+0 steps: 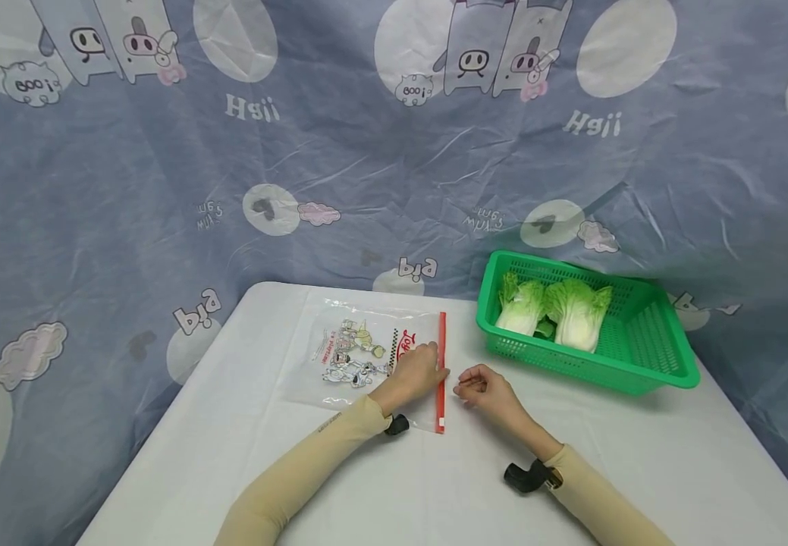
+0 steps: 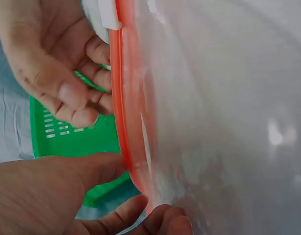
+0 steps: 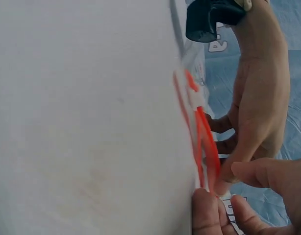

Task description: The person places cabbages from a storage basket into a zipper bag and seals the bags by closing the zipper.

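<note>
A clear zipper bag [image 1: 298, 371] with printed cartoon figures and a red zip edge lies flat on the white table. My left hand [image 1: 412, 375] reaches over the bag and pinches it at the red edge, the thumb on one side and fingers on the other in the left wrist view. A white slider [image 2: 109, 13] sits at one end of that edge. Just right of the edge is my right hand [image 1: 497, 398], its fingers loosely bent and nothing held. In the right wrist view its thumb and fingertips show close to the red strip.
A green plastic basket [image 1: 667, 368] stands at the right rear of the table [image 1: 380, 493]. Two heads of napa cabbage, one on the left [image 1: 522, 309] and one beside it [image 1: 579, 315], lie in it. A blue printed cloth [image 1: 339, 144] hangs behind the table.
</note>
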`<state>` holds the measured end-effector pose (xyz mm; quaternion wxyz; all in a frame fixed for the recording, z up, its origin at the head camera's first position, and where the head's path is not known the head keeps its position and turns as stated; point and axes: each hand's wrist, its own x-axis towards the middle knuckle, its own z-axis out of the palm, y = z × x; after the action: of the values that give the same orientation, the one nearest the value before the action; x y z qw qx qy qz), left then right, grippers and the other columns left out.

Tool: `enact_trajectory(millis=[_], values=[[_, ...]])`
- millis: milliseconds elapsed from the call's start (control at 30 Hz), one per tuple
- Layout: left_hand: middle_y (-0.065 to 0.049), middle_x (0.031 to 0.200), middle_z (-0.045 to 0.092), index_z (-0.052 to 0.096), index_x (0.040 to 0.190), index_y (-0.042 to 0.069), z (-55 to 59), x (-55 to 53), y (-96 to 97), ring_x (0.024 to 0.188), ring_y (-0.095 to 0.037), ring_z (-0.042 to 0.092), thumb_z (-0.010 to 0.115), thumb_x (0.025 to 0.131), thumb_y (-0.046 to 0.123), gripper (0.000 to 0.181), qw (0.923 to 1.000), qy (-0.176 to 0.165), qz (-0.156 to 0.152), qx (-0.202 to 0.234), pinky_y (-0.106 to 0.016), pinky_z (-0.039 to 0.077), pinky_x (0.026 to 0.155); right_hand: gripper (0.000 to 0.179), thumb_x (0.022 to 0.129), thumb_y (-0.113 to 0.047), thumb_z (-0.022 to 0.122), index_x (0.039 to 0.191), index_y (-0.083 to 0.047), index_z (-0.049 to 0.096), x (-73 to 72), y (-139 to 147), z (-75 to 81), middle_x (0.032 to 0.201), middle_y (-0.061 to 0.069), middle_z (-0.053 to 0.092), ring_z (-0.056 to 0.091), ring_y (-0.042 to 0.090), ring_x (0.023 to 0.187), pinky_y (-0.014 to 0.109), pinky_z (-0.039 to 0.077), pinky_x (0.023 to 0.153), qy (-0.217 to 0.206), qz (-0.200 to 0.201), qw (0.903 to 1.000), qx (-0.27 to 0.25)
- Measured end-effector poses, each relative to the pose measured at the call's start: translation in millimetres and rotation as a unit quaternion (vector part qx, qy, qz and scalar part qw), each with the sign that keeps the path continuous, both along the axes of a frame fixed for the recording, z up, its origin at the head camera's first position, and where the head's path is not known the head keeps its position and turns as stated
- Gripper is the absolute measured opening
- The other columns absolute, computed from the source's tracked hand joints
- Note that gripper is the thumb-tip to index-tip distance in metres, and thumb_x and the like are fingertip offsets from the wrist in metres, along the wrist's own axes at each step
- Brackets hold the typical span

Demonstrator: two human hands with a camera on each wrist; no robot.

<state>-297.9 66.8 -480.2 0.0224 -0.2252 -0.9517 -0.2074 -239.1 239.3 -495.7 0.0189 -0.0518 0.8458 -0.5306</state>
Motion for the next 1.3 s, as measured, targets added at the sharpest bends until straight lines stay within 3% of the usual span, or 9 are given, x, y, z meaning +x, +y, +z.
enact_trajectory(millis=[133,333,567,767,900,1033,1200,1300], values=[[-0.004,0.078,0.059,0.055,0.095,0.006,-2.8,-3.2,-2.5,0.062,-0.013,0.053,0.069,0.088,0.028,0.027,0.9994,-0.024,0.000,0.025,-0.029,0.044,0.053,0.024,0.084,-0.007,0.072,0.100,0.003,0.058,2.8,-4,-4.5,0.088,0.013,0.066,0.062,0.010,0.069,0.025,0.053,0.060,0.002,-0.013,0.9997,0.021],[-0.002,0.073,0.055,0.054,0.083,0.009,-4.1,-7.5,-6.8,0.059,-0.013,0.049,0.065,0.086,0.017,0.015,0.9984,-0.034,-0.008,0.044,-0.026,0.040,0.050,0.022,0.082,-0.006,0.073,0.098,0.001,0.059,3.2,-8,-5.4,0.085,0.010,0.065,0.060,0.007,0.066,0.022,0.051,0.059,0.008,-0.020,0.9991,0.037],[0.000,0.064,0.051,0.054,0.076,0.008,-2.2,-9.1,-9.1,0.053,-0.011,0.046,0.065,0.082,0.006,0.013,0.9932,-0.061,-0.001,0.099,-0.023,0.037,0.044,0.020,0.085,-0.006,0.070,0.099,0.002,0.057,0.7,-11,-2.1,0.086,0.011,0.065,0.060,0.011,0.068,0.023,0.050,0.059,-0.005,-0.024,0.9991,0.035],[0.001,0.062,0.049,0.054,0.074,0.005,14.4,-10.8,-16.4,0.051,-0.010,0.044,0.064,0.080,0.002,0.012,0.9867,-0.081,0.017,0.140,-0.021,0.035,0.043,0.023,0.088,-0.006,0.063,0.105,0.007,0.054,-4.5,-12,4.2,0.092,0.015,0.067,0.064,0.017,0.076,0.029,0.055,0.065,-0.042,-0.014,0.9990,0.000],[0.000,0.056,0.052,0.053,0.072,0.005,29.5,-11.0,-23.8,0.041,-0.007,0.048,0.064,0.080,-0.001,0.015,0.9822,-0.100,0.016,0.158,-0.019,0.037,0.039,0.029,0.090,-0.011,0.063,0.110,0.009,0.053,-11.0,-17,10.4,0.096,0.020,0.067,0.066,0.019,0.078,0.032,0.056,0.068,-0.055,-0.018,0.9982,-0.015],[-0.003,0.052,0.056,0.057,0.080,-0.001,44.0,-8.1,-29.3,0.036,-0.008,0.052,0.066,0.081,-0.003,0.010,0.9788,-0.115,0.016,0.169,-0.020,0.041,0.039,0.041,0.092,-0.021,0.064,0.117,0.009,0.051,-21.1,-28,18.5,0.099,0.021,0.066,0.068,0.023,0.081,0.034,0.057,0.071,-0.066,-0.035,0.9969,-0.023],[-0.003,0.056,0.055,0.055,0.101,-0.005,58.6,-3.4,-33.0,0.039,-0.008,0.053,0.067,0.081,-0.006,0.023,0.9752,-0.116,0.019,0.188,-0.021,0.044,0.040,0.045,0.095,-0.023,0.061,0.119,0.009,0.041,-35.7,-44,24.5,0.103,0.027,0.065,0.071,0.029,0.083,0.038,0.058,0.075,-0.079,-0.053,0.9932,-0.067],[-0.005,0.059,0.056,0.056,0.100,-0.003,65.1,-1.5,-34.7,0.044,-0.009,0.052,0.066,0.082,-0.005,0.021,0.9798,-0.086,0.025,0.178,-0.021,0.043,0.042,0.040,0.096,-0.018,0.059,0.119,0.007,0.038,-44.1,-53,26.4,0.096,0.022,0.065,0.070,0.025,0.076,0.042,0.057,0.077,-0.074,-0.070,0.9883,-0.114]])
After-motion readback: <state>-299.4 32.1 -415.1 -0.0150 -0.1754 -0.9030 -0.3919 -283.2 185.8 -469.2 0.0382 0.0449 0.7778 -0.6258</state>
